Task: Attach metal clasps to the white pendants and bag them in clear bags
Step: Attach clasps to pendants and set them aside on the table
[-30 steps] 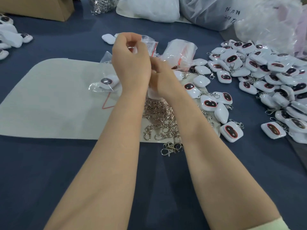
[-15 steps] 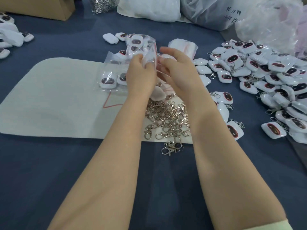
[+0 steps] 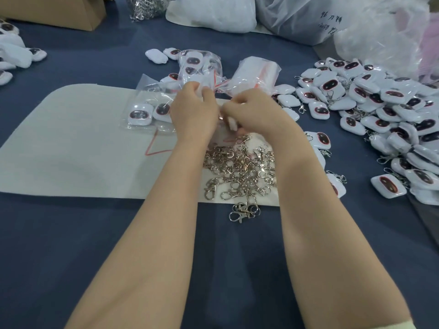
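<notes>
My left hand (image 3: 193, 112) and my right hand (image 3: 256, 110) meet over the white mat (image 3: 71, 143), fingers curled, pinching a clear bag (image 3: 213, 91) with a red seal strip. A white pendant (image 3: 231, 123) shows between the two hands, partly hidden. A heap of metal clasps (image 3: 240, 172) lies on the mat just below my wrists. Filled bags (image 3: 147, 112) with pendants lie left of my left hand. A big pile of white pendants (image 3: 380, 115) with dark oval faces covers the table at the right.
A stack of clear bags (image 3: 255, 72) lies beyond my right hand. Large plastic sacks (image 3: 297, 17) and a bag of clasps (image 3: 147, 5) stand at the back, a cardboard box (image 3: 59, 10) at the back left, more pendants (image 3: 14, 55) at the far left.
Both hands have come down from a raised position towards the mat. The bag held up half a second ago is now lower, and the right hand's fingers have curled in.
</notes>
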